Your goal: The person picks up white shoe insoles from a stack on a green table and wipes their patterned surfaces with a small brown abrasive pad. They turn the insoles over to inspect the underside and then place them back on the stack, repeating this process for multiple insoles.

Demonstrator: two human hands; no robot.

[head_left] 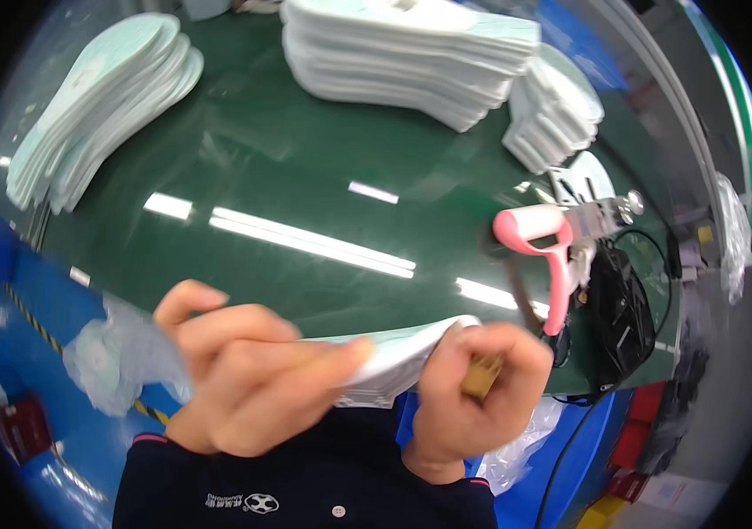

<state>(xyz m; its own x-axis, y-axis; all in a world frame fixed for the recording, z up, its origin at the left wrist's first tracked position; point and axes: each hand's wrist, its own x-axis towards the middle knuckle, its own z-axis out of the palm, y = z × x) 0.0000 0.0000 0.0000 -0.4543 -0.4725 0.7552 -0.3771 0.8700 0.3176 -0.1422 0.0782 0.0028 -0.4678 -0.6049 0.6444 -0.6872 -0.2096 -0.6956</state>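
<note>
Insole (398, 353) — between left hand (248, 379) and right hand (473, 388), both closed around it.

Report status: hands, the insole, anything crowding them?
Left hand and right hand both grip one pale insole above the green table. Right also holds a small tan piece. Nothing crowding.

The person wears a dark navy polo shirt (305, 489) with pink-edged cuffs, a white button and small white chest emblem at 6 o'clock; both hands are bare.
</note>
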